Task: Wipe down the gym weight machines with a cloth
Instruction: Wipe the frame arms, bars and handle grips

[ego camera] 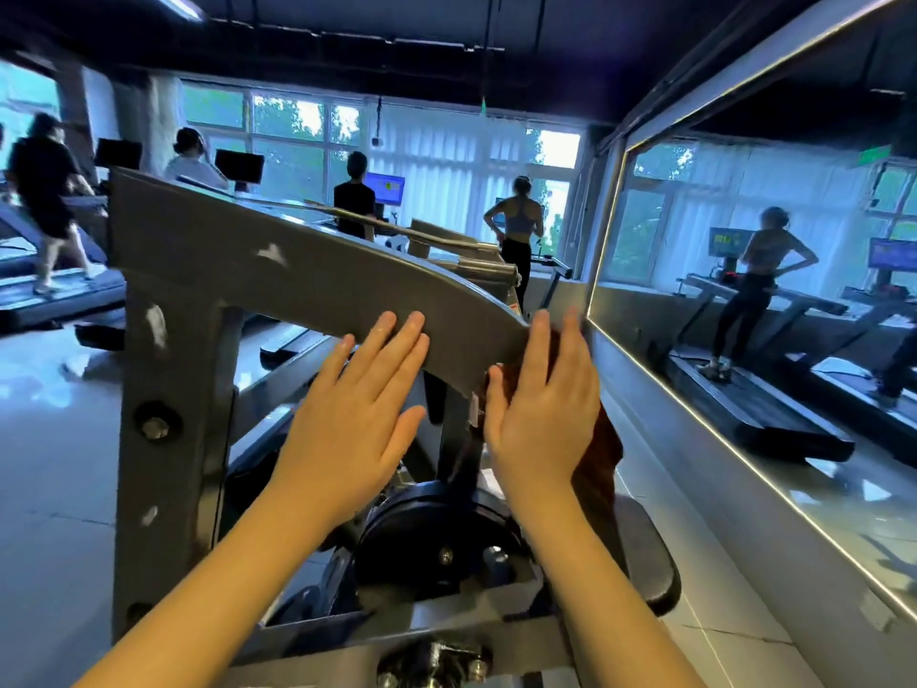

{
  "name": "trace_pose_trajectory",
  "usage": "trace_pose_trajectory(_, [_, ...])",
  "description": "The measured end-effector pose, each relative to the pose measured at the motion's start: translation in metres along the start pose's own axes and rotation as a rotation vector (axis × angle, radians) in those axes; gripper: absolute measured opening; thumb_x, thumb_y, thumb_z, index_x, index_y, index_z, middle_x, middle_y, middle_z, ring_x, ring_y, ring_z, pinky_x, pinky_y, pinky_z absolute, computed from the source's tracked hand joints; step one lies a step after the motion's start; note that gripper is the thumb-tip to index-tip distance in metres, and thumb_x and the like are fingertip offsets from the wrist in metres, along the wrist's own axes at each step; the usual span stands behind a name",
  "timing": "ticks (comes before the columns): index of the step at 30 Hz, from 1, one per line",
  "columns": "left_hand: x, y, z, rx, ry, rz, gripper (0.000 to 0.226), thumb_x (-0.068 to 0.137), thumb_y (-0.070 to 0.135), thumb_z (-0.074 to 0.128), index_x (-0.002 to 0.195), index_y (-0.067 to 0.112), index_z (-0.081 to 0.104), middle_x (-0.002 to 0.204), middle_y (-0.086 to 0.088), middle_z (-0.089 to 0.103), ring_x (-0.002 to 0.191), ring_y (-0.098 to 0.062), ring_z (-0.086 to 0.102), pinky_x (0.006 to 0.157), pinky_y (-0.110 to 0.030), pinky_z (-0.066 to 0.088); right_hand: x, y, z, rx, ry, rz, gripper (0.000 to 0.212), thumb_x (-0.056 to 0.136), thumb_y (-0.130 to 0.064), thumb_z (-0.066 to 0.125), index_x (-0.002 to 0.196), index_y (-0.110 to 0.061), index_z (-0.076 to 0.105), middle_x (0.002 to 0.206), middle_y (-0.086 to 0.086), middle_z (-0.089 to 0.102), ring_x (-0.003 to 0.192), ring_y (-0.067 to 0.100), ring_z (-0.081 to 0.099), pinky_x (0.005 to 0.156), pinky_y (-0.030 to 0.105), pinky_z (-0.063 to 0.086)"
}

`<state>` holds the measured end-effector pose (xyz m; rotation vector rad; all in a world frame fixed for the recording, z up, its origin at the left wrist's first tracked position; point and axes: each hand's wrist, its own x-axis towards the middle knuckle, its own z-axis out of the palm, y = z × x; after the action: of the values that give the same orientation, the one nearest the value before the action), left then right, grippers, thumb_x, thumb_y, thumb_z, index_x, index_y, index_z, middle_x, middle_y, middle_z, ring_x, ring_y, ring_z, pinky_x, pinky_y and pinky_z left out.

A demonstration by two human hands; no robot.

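Grey steel weight machine [208,270] filling the middle, paint chipped white in spots. Wall mirror [744,315] along the right side, reflecting treadmills and one person. Row of treadmills [49,295] by the back windows, several people on them, blurred.

Curved arm [322,285] of the machine sloping from upper left down to the right, joined at its left end to an upright post [168,389]. Black weight plate [426,533] low on the machine, under the arm's lower end. Black pad [650,558] just right of the plate.

Both forearms bare, coming up from the bottom edge.

Brown cloth [603,449] at the lower right end of the curved arm, pressed against it and hanging below. Mostly hidden behind the right hand, so exact contact area hard to tell.

Right hand [541,414] flat over the cloth, fingers straight and together, pointing up. Not curled round anything, just pushing the cloth onto the arm's end edge.

Left hand [357,414] just beside the right, not touching it. Spread flat on the arm's face, fingers straight, fingertips [387,322] near the upper edge, holding nothing.

Hex bolt [155,427] on the post's lower half.
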<state>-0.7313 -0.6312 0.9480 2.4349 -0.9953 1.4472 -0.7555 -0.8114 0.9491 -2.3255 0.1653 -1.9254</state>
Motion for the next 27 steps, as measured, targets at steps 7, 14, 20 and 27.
trace_pose_trajectory(7, [0.002, 0.001, -0.001, -0.054, -0.019, -0.015, 0.057, 0.099, 0.035, 0.03, 0.148, 0.008, 0.023, 0.158, -0.004, 0.02, 0.146, -0.019, 0.01, 0.118, -0.038, 0.007, -0.003, 0.019, -0.006, -0.11, -0.067, -0.22, 0.06, 0.093, -0.046, 0.042, 0.146, -0.021, 0.029, 0.153, 0.01, 0.03, 0.138, 0.037, 0.032, 0.111, 0.058, 0.019])
trace_pose_trajectory(14, [0.0, 0.005, 0.004, -0.104, -0.012, -0.043, 0.058, 0.099, 0.036, 0.029, 0.149, 0.008, 0.021, 0.158, -0.003, 0.016, 0.148, -0.016, 0.003, 0.118, -0.038, 0.006, -0.009, 0.006, 0.0, -0.089, -0.038, -0.082, 0.06, 0.094, -0.044, 0.041, 0.143, -0.012, 0.03, 0.15, 0.019, 0.025, 0.136, 0.04, 0.031, 0.108, 0.052, 0.032])
trace_pose_trajectory(20, [0.001, 0.003, -0.001, -0.122, -0.035, -0.038, 0.058, 0.099, 0.035, 0.029, 0.149, 0.008, 0.022, 0.159, -0.002, 0.016, 0.148, -0.016, 0.004, 0.119, -0.035, 0.004, 0.008, 0.004, -0.013, -0.019, -0.145, -0.204, 0.063, 0.098, -0.06, 0.022, 0.149, -0.023, 0.026, 0.155, 0.01, 0.032, 0.142, 0.035, 0.025, 0.114, 0.053, 0.017])
trace_pose_trajectory(27, [0.001, 0.002, -0.003, -0.177, -0.016, -0.03, 0.057, 0.099, 0.035, 0.031, 0.15, 0.011, 0.02, 0.159, 0.0, 0.016, 0.148, -0.015, 0.005, 0.119, -0.031, 0.003, 0.012, -0.006, -0.012, 0.085, -0.094, 0.031, 0.064, 0.094, -0.045, 0.041, 0.147, -0.014, 0.023, 0.152, 0.022, 0.033, 0.133, 0.039, 0.044, 0.1, 0.049, 0.044])
